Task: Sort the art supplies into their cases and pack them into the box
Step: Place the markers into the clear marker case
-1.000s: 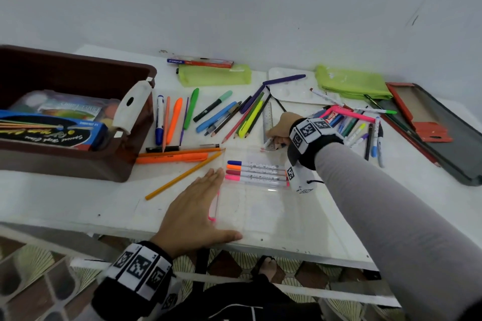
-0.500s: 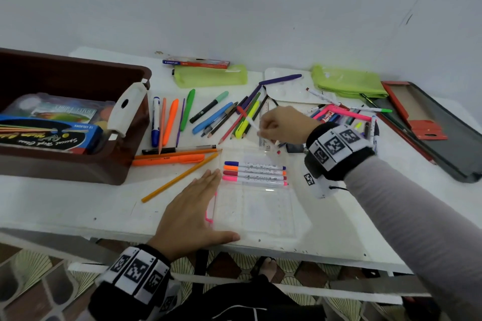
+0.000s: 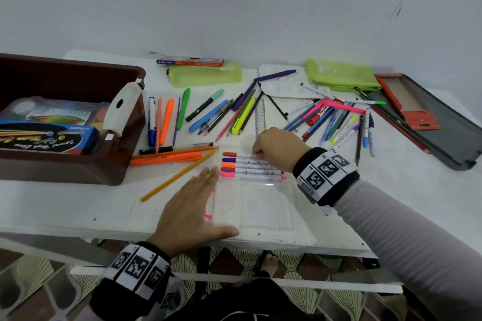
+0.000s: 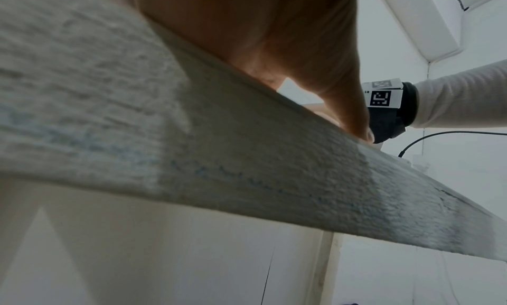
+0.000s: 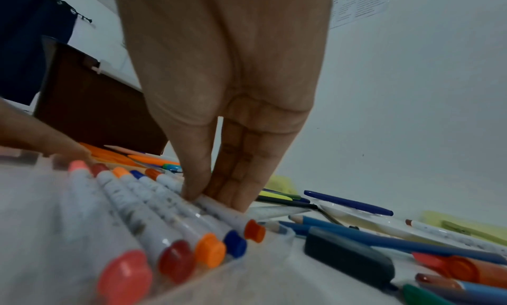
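Observation:
A clear plastic case (image 3: 260, 206) lies open near the table's front edge. Several white markers with coloured caps lie side by side at its far end (image 3: 247, 168). My right hand (image 3: 259, 154) pinches the red-capped marker (image 3: 236, 154) that lies at the far side of that row. In the right wrist view, thumb and fingers (image 5: 192, 192) grip its white barrel (image 5: 222, 211). My left hand (image 3: 193, 206) lies flat on the table, its fingers straight against the case's left edge. The brown box (image 3: 122, 164) stands at the left and holds packed cases.
Loose pens, pencils and markers (image 3: 221, 112) are spread behind the case, with a second heap (image 3: 336, 122) to the right. Two green pouches (image 3: 206, 74), a white palette (image 3: 284, 86), a ruler (image 3: 260, 117) and an open red-and-black tin (image 3: 430, 122) lie further back.
My right hand picked a red-capped marker from the pile behind the case and brought it down onto the far side of the marker row. The left hand stayed flat.

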